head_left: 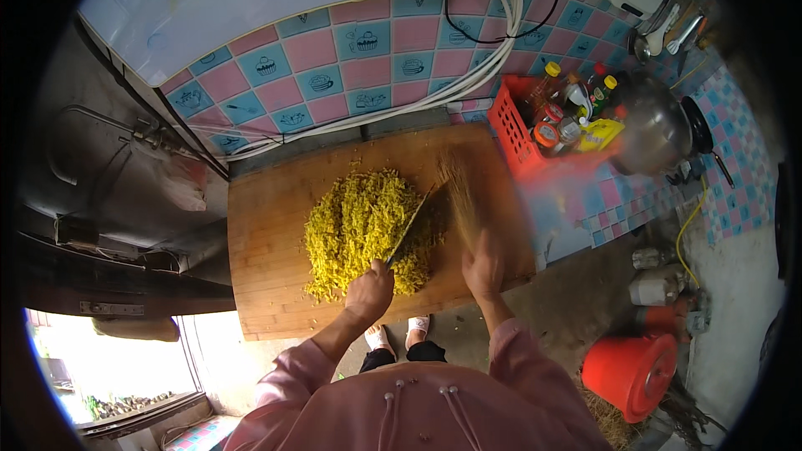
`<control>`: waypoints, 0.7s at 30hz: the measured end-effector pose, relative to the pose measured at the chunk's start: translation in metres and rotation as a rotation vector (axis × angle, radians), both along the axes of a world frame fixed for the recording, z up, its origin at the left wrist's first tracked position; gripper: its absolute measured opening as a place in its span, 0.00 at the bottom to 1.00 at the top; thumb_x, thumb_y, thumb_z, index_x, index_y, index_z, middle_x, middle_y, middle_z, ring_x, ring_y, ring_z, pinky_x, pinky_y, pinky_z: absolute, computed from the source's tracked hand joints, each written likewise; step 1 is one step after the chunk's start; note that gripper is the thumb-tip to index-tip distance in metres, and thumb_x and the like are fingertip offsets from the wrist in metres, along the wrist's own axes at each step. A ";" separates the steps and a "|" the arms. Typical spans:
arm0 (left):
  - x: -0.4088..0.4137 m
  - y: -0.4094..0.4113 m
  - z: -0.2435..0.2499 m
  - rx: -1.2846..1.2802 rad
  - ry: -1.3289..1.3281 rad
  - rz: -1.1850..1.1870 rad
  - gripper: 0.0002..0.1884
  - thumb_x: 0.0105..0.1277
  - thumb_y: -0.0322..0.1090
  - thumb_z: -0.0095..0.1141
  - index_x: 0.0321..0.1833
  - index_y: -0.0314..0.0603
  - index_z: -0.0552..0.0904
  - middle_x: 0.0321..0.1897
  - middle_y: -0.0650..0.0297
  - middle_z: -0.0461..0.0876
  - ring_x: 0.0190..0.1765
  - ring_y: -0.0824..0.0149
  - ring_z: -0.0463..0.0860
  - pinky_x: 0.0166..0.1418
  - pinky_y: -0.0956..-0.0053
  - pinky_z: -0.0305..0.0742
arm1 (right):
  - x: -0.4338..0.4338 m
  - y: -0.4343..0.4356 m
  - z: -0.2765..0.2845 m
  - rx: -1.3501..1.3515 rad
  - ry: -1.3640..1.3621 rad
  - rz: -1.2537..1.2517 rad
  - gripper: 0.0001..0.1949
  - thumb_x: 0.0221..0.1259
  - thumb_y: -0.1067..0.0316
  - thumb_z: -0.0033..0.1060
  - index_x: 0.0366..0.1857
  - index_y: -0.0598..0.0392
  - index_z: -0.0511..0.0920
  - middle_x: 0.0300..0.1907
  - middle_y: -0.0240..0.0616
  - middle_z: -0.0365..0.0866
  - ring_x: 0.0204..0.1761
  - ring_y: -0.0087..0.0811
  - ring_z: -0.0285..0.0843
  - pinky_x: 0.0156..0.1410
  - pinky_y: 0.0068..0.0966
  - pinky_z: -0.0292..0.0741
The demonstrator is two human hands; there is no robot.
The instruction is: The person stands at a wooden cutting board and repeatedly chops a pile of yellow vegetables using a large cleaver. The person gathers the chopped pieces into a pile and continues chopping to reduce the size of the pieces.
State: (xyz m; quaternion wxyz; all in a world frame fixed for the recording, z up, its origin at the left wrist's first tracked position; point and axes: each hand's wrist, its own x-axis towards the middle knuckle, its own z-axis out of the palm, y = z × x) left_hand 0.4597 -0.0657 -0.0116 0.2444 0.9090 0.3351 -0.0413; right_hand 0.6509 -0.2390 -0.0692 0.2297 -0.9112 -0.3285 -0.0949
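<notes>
On a large wooden cutting board (269, 244) lies a heap of yellow-green shredded food (360, 219), too small in its bits to name. My left hand (371, 291) grips the handle of a knife (408, 230). Its blade points up and away along the right side of the heap. My right hand (484, 268) is closed around the lower end of a small straw brush (460, 194), and both are blurred. The bristles spread over the board, to the right of the blade. Scattered shreds lie between the heap and the brush.
A red plastic basket (510, 122) full of bottles and jars stands behind the board's right corner, beside a metal pot (655, 122). White cables (401, 111) run along the tiled wall. A sink tap (144, 134) is at left. A lidded red bucket (620, 373) stands on the floor at right.
</notes>
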 end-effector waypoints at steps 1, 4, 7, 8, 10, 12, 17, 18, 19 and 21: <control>-0.005 -0.005 0.010 0.024 -0.051 0.004 0.17 0.73 0.45 0.46 0.44 0.34 0.66 0.26 0.40 0.82 0.28 0.36 0.82 0.32 0.44 0.78 | -0.001 -0.002 0.000 -0.003 -0.013 -0.011 0.32 0.56 0.62 0.65 0.64 0.67 0.68 0.39 0.57 0.72 0.43 0.56 0.72 0.50 0.46 0.74; -0.009 0.010 -0.009 0.025 -0.006 0.073 0.17 0.73 0.46 0.46 0.44 0.35 0.66 0.24 0.40 0.82 0.27 0.36 0.82 0.32 0.43 0.77 | -0.009 -0.007 0.000 -0.018 -0.028 -0.020 0.32 0.55 0.63 0.65 0.64 0.67 0.68 0.39 0.57 0.72 0.43 0.56 0.72 0.49 0.47 0.74; -0.018 0.025 -0.016 0.034 -0.049 0.055 0.17 0.73 0.46 0.47 0.44 0.35 0.66 0.23 0.40 0.81 0.26 0.36 0.81 0.29 0.42 0.76 | -0.006 0.004 0.016 -0.011 -0.031 -0.009 0.32 0.54 0.63 0.66 0.63 0.66 0.68 0.39 0.57 0.73 0.43 0.56 0.73 0.48 0.47 0.75; -0.017 0.020 -0.001 0.009 -0.042 0.051 0.17 0.73 0.46 0.47 0.44 0.35 0.66 0.23 0.39 0.81 0.26 0.36 0.81 0.29 0.42 0.76 | -0.005 0.001 0.015 -0.014 -0.033 -0.023 0.33 0.53 0.63 0.66 0.63 0.66 0.68 0.39 0.57 0.73 0.43 0.56 0.73 0.48 0.47 0.75; -0.018 0.018 0.016 -0.013 -0.058 0.141 0.19 0.74 0.49 0.44 0.44 0.36 0.65 0.26 0.39 0.83 0.30 0.34 0.83 0.36 0.43 0.78 | -0.003 -0.002 0.010 -0.020 -0.038 -0.043 0.33 0.53 0.62 0.66 0.64 0.66 0.68 0.39 0.57 0.73 0.43 0.55 0.73 0.47 0.46 0.75; -0.021 0.033 -0.002 -0.016 0.073 0.150 0.18 0.74 0.48 0.44 0.44 0.35 0.66 0.26 0.39 0.82 0.30 0.34 0.82 0.36 0.44 0.79 | -0.005 -0.007 -0.001 -0.023 -0.054 -0.033 0.33 0.53 0.62 0.66 0.63 0.67 0.68 0.38 0.56 0.73 0.43 0.55 0.73 0.47 0.46 0.75; -0.032 0.031 0.021 -0.049 -0.007 0.147 0.19 0.73 0.48 0.45 0.44 0.34 0.67 0.26 0.36 0.82 0.30 0.33 0.82 0.36 0.43 0.78 | -0.002 0.000 0.009 -0.027 -0.063 -0.031 0.33 0.53 0.62 0.66 0.63 0.68 0.68 0.38 0.56 0.73 0.42 0.54 0.73 0.47 0.45 0.75; -0.029 0.036 0.007 -0.038 -0.033 0.148 0.19 0.73 0.48 0.45 0.44 0.34 0.67 0.25 0.36 0.81 0.30 0.33 0.82 0.36 0.42 0.77 | 0.003 0.001 0.008 -0.023 -0.066 -0.039 0.33 0.52 0.62 0.67 0.63 0.68 0.68 0.38 0.56 0.73 0.42 0.54 0.73 0.47 0.45 0.75; -0.038 0.040 -0.015 -0.031 -0.043 0.166 0.19 0.73 0.48 0.46 0.44 0.34 0.67 0.25 0.36 0.81 0.30 0.33 0.82 0.36 0.42 0.77 | -0.003 -0.001 0.005 -0.026 -0.055 -0.031 0.33 0.52 0.62 0.67 0.63 0.68 0.68 0.38 0.56 0.73 0.42 0.54 0.73 0.48 0.44 0.75; -0.041 0.042 -0.023 0.006 -0.065 0.195 0.19 0.72 0.48 0.47 0.43 0.35 0.68 0.24 0.35 0.81 0.28 0.33 0.81 0.33 0.41 0.76 | -0.006 -0.001 0.006 -0.015 -0.053 -0.012 0.33 0.53 0.63 0.66 0.63 0.68 0.68 0.38 0.56 0.73 0.42 0.54 0.73 0.48 0.44 0.75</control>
